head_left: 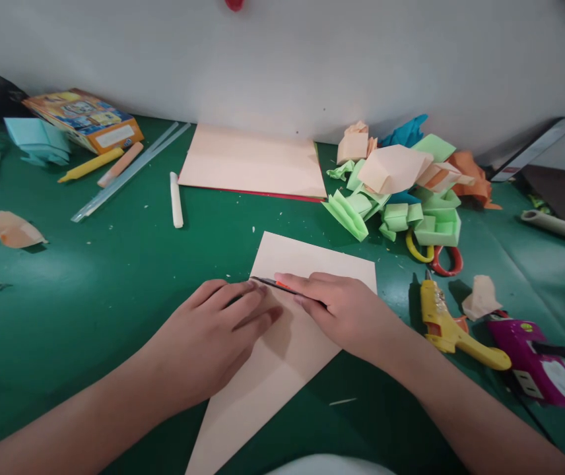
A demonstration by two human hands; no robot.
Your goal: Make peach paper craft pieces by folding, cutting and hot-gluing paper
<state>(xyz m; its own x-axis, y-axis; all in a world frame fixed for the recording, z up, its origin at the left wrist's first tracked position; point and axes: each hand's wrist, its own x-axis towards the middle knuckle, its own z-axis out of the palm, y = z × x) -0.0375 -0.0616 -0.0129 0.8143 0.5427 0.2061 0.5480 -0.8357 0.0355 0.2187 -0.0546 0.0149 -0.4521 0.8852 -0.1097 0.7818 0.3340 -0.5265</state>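
Observation:
A peach sheet of paper [282, 379] lies folded and slanted on the table beneath both hands. My right hand [344, 310] is closed around a slim utility knife [275, 284], black with an orange part. The knife lies low along the line where the paper's layers meet, its dark tip pointing left. Most of its handle is hidden by my fingers. My left hand [226, 323] rests on the paper's left side, fingers stretched out and a little apart, with the fingertips close to the knife's tip.
Peach card sheets [255, 161] lie by the wall. Crumpled and folded papers [396, 171] pile up at right, above scissors [445, 260], a yellow glue gun [443, 323] and a purple power box [534, 363]. Glue sticks [134, 171], crayons [92, 165] and a colourful box [84, 119] lie left.

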